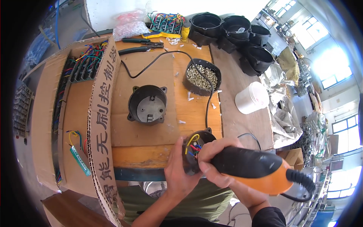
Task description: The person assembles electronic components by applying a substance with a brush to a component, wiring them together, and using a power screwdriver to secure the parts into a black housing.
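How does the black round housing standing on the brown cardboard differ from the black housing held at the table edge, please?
The standing housing rests on the brown cardboard, while the held housing is gripped by the left hand. The held housing contains yellow, red and blue wires; the standing housing shows none. The right hand's black-and-orange tool partly hides the held housing, but nothing covers the standing housing. Both are black and round.

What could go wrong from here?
The orange-and-black tool in the right hand sits close to the coloured wires and might nick them. The left hand steadies the housing nearby, so a slip could hurt it. The black cable crosses the tub; a tug might tip that.
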{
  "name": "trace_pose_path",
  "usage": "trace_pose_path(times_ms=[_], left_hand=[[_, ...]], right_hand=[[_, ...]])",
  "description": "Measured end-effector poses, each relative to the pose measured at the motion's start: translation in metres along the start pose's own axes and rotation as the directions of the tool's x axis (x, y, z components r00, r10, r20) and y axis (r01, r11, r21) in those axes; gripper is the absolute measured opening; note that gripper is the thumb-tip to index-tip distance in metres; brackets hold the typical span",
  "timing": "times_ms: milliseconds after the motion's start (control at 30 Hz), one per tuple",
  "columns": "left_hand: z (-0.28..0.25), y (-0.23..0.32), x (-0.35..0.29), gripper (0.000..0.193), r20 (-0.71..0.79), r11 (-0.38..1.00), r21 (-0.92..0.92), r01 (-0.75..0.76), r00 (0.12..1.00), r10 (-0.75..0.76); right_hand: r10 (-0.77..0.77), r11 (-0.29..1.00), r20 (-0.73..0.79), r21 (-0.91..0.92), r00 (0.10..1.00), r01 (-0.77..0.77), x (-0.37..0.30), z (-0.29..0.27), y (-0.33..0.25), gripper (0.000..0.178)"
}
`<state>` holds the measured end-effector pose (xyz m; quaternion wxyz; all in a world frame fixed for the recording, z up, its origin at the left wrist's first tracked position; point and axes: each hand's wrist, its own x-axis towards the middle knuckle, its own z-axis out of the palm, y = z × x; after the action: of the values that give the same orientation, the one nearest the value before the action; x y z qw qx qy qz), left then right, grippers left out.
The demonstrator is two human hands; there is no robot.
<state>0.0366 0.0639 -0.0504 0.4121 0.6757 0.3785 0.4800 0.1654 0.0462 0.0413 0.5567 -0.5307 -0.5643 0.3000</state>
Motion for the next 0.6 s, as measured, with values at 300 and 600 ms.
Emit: trace_pose_path(times_ms=[300, 600], left_hand=[[-0.001, 0.001, -0.005, 0.094, 0.026, 0.994, 0.01, 0.104, 0.994, -0.105], [0.0, 0.002, 0.002, 0.095, 0.064, 0.995, 0.01, 0.102, 0.993, -0.103]], right_hand=[[0.064, 0.997, 0.066, 0.034, 0.996, -0.067, -0.008, 0.0, 0.009, 0.04], [-0.192, 0.978, 0.184, -0.041, 0.964, 0.203, 0.009, -0.006, 0.005, 0.052]])
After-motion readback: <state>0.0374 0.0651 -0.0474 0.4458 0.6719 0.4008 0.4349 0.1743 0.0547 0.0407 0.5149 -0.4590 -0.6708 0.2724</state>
